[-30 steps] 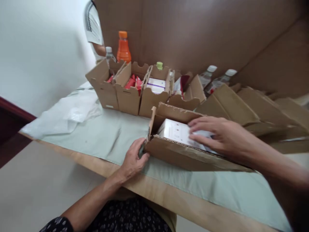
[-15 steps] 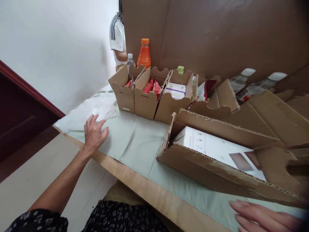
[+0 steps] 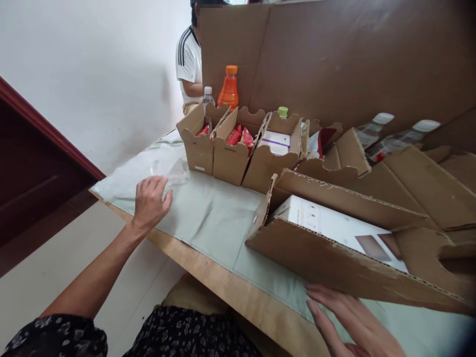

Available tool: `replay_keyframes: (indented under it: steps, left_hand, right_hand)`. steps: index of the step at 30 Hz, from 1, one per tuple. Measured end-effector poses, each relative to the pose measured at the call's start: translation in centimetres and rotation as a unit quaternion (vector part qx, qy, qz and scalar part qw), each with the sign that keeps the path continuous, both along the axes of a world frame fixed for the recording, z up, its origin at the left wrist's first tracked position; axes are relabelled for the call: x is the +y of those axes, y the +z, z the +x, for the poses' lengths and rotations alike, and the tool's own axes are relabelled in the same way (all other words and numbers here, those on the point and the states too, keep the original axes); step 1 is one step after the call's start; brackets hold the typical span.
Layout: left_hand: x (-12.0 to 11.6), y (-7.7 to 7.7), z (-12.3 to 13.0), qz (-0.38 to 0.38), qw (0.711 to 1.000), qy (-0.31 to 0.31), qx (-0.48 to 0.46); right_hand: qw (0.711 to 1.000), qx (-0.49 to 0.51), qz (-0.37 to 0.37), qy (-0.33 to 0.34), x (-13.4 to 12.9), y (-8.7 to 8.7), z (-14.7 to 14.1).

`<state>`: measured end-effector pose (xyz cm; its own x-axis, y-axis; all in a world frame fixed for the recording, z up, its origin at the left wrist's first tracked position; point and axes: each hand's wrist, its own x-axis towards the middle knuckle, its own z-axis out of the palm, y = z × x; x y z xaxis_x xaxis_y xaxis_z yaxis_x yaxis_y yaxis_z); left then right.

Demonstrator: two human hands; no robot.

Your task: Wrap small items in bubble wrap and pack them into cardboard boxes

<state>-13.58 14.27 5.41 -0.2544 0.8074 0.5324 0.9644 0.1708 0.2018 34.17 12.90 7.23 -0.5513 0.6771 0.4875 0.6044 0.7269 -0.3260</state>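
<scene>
My left hand (image 3: 151,202) rests palm down at the edge of a crumpled clear plastic sheet (image 3: 128,173) on the green cloth (image 3: 219,213), its thumb apart and nothing held. At the lower right, my right hand (image 3: 353,317) is open, fingers spread, beside the front wall of a long cardboard box (image 3: 316,253). Inside that box lies a white printed carton (image 3: 327,223). Its left end lies between my two hands, nearer the right one.
Several cardboard bins (image 3: 199,151) stand behind, holding red packets (image 3: 235,135) and a white-purple box (image 3: 275,142). Beyond are an orange bottle (image 3: 228,90), clear bottles (image 3: 375,126) and a tall cardboard panel (image 3: 334,54). A person in a white shirt (image 3: 189,57) is at the back.
My right hand has moved left along the front of the long box and shows more fully. The fingers of my left hand have drawn closer together. The view has shifted slightly.
</scene>
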Motion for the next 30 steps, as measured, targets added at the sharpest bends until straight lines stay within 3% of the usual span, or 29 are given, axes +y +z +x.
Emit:
replay_keyframes:
  steps: [3, 6, 10, 13, 17, 21, 24, 27, 30]
  left_hand:
    - [-1.9, 1.4, 4.2, 0.017, 0.996, -0.09, -0.006]
    - [-3.3, 1.6, 9.7, 0.034, 0.979, -0.197, -0.041]
    - [-4.1, 1.0, 17.4, 0.022, 0.934, -0.309, -0.176]
    - [-4.4, 0.8, 22.0, -0.022, 0.885, -0.35, -0.307]
    - [-4.5, 0.7, 24.8, -0.095, 0.807, -0.392, -0.432]
    - [-5.2, 0.1, 24.6, -0.154, 0.762, -0.412, -0.475]
    - [-6.1, -0.6, 23.5, -0.124, 0.791, -0.412, -0.434]
    - [-6.9, -1.6, 21.4, -0.021, 0.862, -0.381, -0.334]
    - [-7.2, -2.8, 18.0, 0.037, 0.93, -0.3, -0.207]
  right_hand:
    - [0.992, -0.006, -0.099, -0.075, 0.9, -1.1, -0.7]
    - [0.979, 0.025, -0.168, -0.114, 1.6, -1.2, -1.9]
    - [0.972, 0.064, -0.219, -0.064, 0.8, -0.7, -3.4]
    - [0.943, 0.113, -0.312, -0.009, -0.5, -1.4, -4.0]
    - [0.885, 0.242, -0.397, -0.034, -1.8, -3.5, -4.1]
    - [0.841, 0.31, -0.43, -0.107, -1.8, -4.6, -3.9]
    - [0.838, 0.304, -0.431, -0.142, -1.6, -4.6, -2.9]
    - [0.846, 0.296, -0.395, -0.204, -2.0, -5.2, 0.5]
    - [0.836, 0.31, -0.321, -0.319, -3.2, -6.7, 6.2]
